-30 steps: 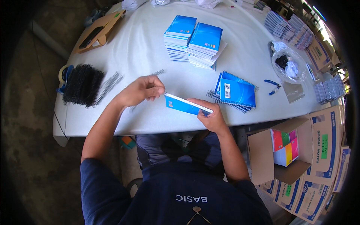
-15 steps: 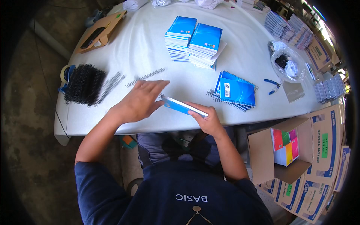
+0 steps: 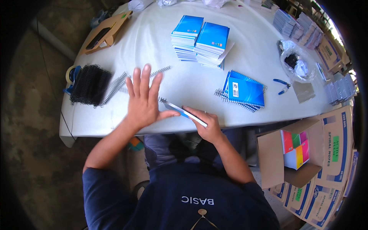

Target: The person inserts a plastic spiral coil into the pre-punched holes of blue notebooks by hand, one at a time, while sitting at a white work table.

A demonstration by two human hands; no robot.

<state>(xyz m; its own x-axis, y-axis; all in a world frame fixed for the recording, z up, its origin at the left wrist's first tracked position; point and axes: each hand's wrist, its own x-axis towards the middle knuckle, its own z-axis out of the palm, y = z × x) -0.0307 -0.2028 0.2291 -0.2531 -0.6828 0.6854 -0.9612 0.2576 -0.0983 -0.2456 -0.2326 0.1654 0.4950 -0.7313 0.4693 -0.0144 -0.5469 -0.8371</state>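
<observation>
Sitting right up at the near edge of a white cloth-covered worktop (image 3: 199,86), with both forearms over it. Got a decent stretch of cloth straight ahead, running to 2 stacks of blue-covered notebooks (image 3: 212,35). Bit more hemmed in at the sides: on the left by a dense bundle of black wire coils (image 3: 92,85), on the right by a small pile of blue spiral-bound notebooks (image 3: 247,92), with blue-handled pliers (image 3: 283,82) further out. Down past the right-hand edge, an opened brown cardboard carton (image 3: 270,155).

Left grip (image 3: 143,103): spread wide, with fingers fanned apart and thumb right beside the notebook. Can't tell if touching. Right grip (image 3: 209,124): clamped on a thin blue-covered notebook (image 3: 185,114), tilted nearly edge-on between the 2 hands, just inside the near edge, with a short dark wire coil (image 3: 162,99) at its left end.
</observation>
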